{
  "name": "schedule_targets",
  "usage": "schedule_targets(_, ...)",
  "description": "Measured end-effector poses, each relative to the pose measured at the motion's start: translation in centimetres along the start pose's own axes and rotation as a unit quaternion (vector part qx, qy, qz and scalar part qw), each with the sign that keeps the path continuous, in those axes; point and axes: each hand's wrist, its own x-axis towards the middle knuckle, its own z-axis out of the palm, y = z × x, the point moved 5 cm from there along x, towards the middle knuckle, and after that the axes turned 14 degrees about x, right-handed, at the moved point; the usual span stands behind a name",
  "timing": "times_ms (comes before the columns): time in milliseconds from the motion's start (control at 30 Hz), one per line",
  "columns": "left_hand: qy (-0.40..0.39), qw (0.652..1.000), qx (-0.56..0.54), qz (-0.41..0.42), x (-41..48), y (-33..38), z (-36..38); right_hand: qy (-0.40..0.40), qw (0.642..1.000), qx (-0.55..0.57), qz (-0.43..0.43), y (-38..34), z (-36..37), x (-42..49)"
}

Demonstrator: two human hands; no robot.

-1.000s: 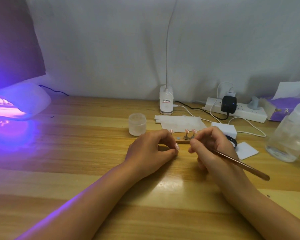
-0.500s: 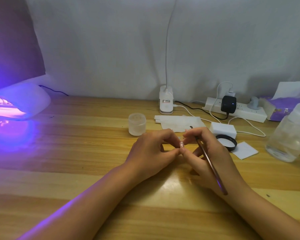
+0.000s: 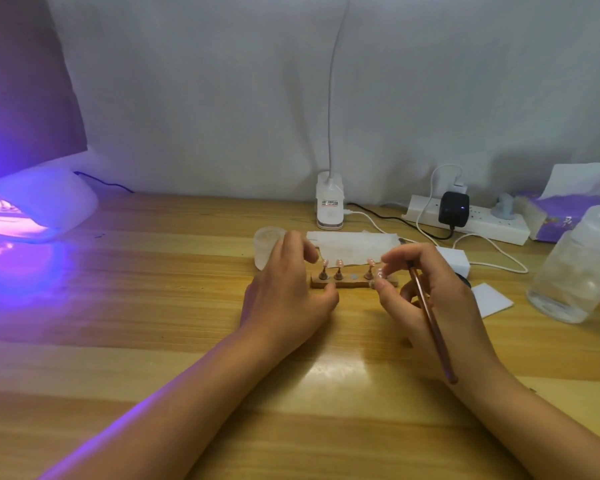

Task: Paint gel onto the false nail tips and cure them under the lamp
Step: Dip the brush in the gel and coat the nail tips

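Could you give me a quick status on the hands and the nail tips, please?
Left grip: thumb touches wooden holder. Right grip holds brush, pinches one nail tip. Three tips stand mounted. Nothing blocking.

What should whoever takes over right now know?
Left hand: thumb on the long wooden base's left end, grip unclear.
Right hand: holds a slim copper-coloured brush and pinches a pale false nail tip over the base's right end.
Three pink tips on stands sit on the base; one grey slot is bare.
White curing lamp glows far left.
Painted so far: cannot tell. Left: probably seat that tip, cure the set.
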Motion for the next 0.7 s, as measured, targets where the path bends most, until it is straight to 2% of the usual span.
schedule_targets(100,-0.054,0.997,0.026,-0.04,0.21,-0.87,0.8,-0.003,0.999,-0.036,-0.015,0.06,-0.24,0.05)
schedule_targets(200,-0.088,0.995,0.024,-0.044,0.38,-1.08,1.22,-0.01,0.999,-0.043,-0.02,0.19,-0.13,-0.11)
schedule_targets(433,-0.101,0.995,0.014,-0.01,0.22,-0.66,1.03,-0.014,0.995,-0.082,-0.058,-0.31,0.52,-0.37)
schedule_targets(700,-0.109,0.994,-0.006,0.02,0.12,-0.21,0.9,-0.007,0.991,-0.121,-0.061,0.32,0.5,-0.27)
